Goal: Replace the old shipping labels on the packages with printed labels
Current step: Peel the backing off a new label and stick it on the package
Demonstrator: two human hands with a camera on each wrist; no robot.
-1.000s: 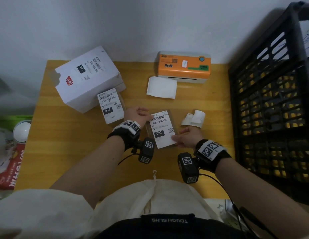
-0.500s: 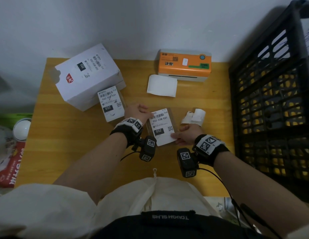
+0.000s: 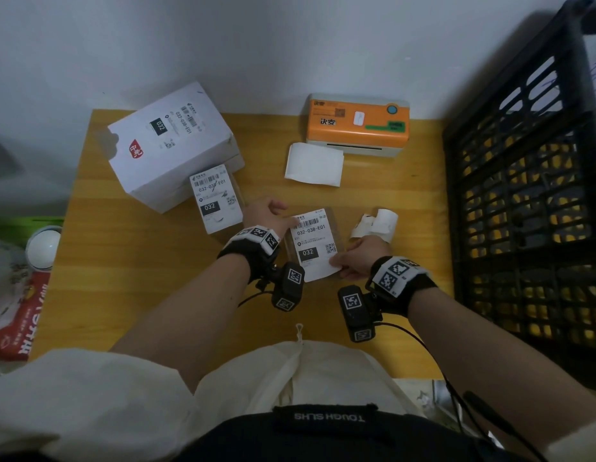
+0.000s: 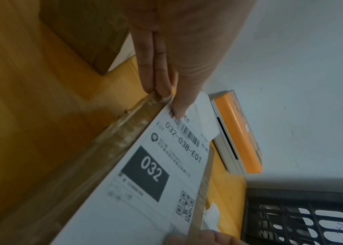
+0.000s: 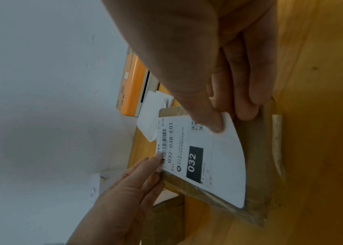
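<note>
A small brown package (image 3: 334, 221) lies at the middle of the wooden table (image 3: 140, 278) under a white printed label (image 3: 314, 243) marked 032-038-E01. My left hand (image 3: 286, 219) has straight fingers; its thumb presses the label's far left corner (image 4: 180, 107) while the fingers lie along the package's edge. My right hand (image 3: 338, 265) pinches the label's near right corner (image 5: 226, 118) between thumb and fingers, and that corner curves up off the package (image 5: 254, 165). A second small package with the same kind of label (image 3: 216, 198) lies to the left.
A white box (image 3: 170, 145) with a label stands at the back left. An orange label printer (image 3: 358, 123) sits at the back, with a blank sheet (image 3: 314, 165) before it. Curled label scraps (image 3: 376, 223) lie right of the package. A black crate (image 3: 523, 195) borders the right.
Both hands keep their places on the label's two corners. Only the head view has shifted slightly.
</note>
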